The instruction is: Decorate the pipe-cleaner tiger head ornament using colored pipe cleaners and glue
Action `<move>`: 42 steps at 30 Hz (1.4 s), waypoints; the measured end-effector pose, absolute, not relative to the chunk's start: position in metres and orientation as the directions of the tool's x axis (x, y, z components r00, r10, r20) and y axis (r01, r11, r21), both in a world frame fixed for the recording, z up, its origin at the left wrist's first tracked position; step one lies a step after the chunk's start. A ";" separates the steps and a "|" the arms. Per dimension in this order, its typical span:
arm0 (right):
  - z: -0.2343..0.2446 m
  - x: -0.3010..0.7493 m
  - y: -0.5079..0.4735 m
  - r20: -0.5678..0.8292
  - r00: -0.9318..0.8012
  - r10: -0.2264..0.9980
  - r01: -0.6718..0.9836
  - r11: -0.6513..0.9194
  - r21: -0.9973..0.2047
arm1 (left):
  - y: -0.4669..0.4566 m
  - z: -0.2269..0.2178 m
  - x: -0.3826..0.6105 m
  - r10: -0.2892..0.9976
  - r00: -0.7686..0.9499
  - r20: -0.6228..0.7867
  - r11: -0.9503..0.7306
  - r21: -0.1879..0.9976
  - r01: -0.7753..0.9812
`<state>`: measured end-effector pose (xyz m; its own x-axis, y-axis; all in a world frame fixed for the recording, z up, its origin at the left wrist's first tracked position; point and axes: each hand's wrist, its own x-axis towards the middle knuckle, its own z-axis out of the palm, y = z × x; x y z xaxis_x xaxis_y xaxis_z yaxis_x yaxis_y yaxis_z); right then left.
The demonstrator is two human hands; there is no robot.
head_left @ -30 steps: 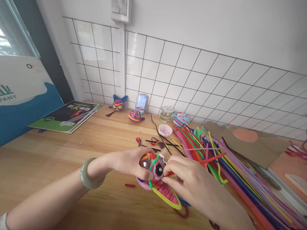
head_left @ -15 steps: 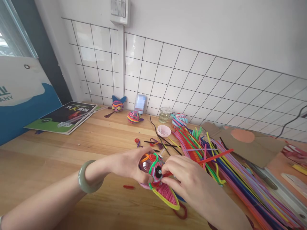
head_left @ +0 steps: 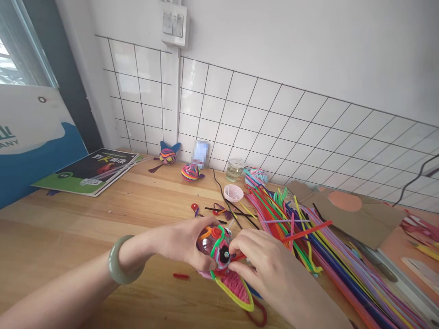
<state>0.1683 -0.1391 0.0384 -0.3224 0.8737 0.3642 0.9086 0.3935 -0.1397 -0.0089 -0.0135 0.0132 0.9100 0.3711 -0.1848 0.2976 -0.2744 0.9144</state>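
Note:
My left hand [head_left: 187, 244] is wrapped round a clear ball ornament [head_left: 206, 246], partly covered with coloured pipe cleaners and bearing a black eye with a shiny centre. A pink ear-shaped piece [head_left: 236, 289] edged in yellow sticks out from its lower side. My right hand [head_left: 264, 260] is closed in a pinch at the ball's right side, beside the eye. A bit of red pipe cleaner [head_left: 239, 257] shows between its thumb and fingers; their tips partly hide it. Below the ear piece, a dark red loop [head_left: 261, 315] is partly in view.
A bundle of pipe cleaners [head_left: 356, 269] lies to the right. Behind my hands are cut scraps [head_left: 222, 210], a pink bowl [head_left: 233, 193], a glass jar [head_left: 235, 170], finished ornaments [head_left: 168, 155] and a blurred phone [head_left: 200, 153]. A magazine [head_left: 92, 171] lies at the left, cardboard [head_left: 363, 224] at the right.
The view has tilted up slightly, so the whole scene sits a little lower. Both hands keep their hold at the ornament, with hardly any finger movement.

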 end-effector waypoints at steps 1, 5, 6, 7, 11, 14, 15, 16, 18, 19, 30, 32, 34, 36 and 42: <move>0.039 0.168 -0.139 0.362 -0.322 0.875 0.909 0.393 -0.141 | -0.014 0.014 -0.009 0.370 0.911 -0.182 -0.276 0.915 0.295; 0.039 0.168 -0.139 0.348 -0.312 0.884 0.914 0.379 -0.146 | -0.013 0.015 -0.008 0.364 0.917 -0.164 -0.268 0.924 0.272; 0.038 0.168 -0.139 0.345 -0.311 0.885 0.916 0.376 -0.140 | -0.013 0.014 -0.008 0.370 0.915 -0.159 -0.268 0.925 0.269; 0.038 0.168 -0.138 0.343 -0.312 0.886 0.918 0.373 -0.131 | -0.012 0.013 -0.008 0.374 0.914 -0.156 -0.266 0.926 0.267; 0.036 0.168 -0.137 0.319 -0.307 0.896 0.930 0.354 -0.098 | -0.010 0.008 -0.007 0.339 0.923 -0.179 -0.208 0.943 0.259; 0.036 0.168 -0.136 0.302 -0.301 0.904 0.935 0.343 -0.095 | -0.009 0.007 -0.007 0.347 0.918 -0.190 -0.207 0.940 0.272; 0.036 0.168 -0.136 0.296 -0.299 0.907 0.936 0.340 -0.097 | -0.009 0.008 -0.007 0.356 0.915 -0.190 -0.221 0.934 0.280; 0.036 0.168 -0.136 0.289 -0.296 0.911 0.937 0.336 -0.100 | -0.009 0.008 -0.007 0.364 0.911 -0.191 -0.235 0.928 0.289; 0.036 0.168 -0.136 0.269 -0.286 0.920 0.940 0.323 -0.108 | -0.008 0.008 -0.007 0.373 0.907 -0.194 -0.257 0.918 0.302; 0.037 0.167 -0.136 0.262 -0.280 0.924 0.942 0.316 -0.109 | -0.008 0.007 -0.007 0.370 0.908 -0.195 -0.259 0.917 0.302; 0.034 0.169 -0.131 0.271 -0.250 0.929 0.967 0.254 0.023 | 0.005 -0.009 -0.004 0.390 0.911 -0.133 -0.191 0.956 0.221; 0.034 0.170 -0.131 0.291 -0.257 0.921 0.964 0.263 0.019 | 0.005 -0.006 -0.004 0.405 0.906 -0.124 -0.196 0.956 0.218; 0.033 0.170 -0.132 0.318 -0.268 0.910 0.961 0.276 0.021 | 0.004 -0.002 -0.004 0.437 0.890 -0.129 -0.201 0.951 0.236; 0.033 0.170 -0.134 0.344 -0.284 0.895 0.957 0.289 0.038 | 0.004 0.000 -0.004 0.488 0.864 -0.120 -0.217 0.942 0.254; 0.031 0.165 -0.141 0.357 -0.305 0.883 0.952 0.282 0.117 | 0.013 -0.012 -0.001 0.615 0.788 0.029 -0.196 0.974 0.117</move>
<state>0.1649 -0.1411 0.0306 -0.3049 0.8828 0.3573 0.9524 0.2817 0.1166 -0.0013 0.0127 -0.0121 0.7878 0.6153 0.0289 0.1175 -0.1961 0.9735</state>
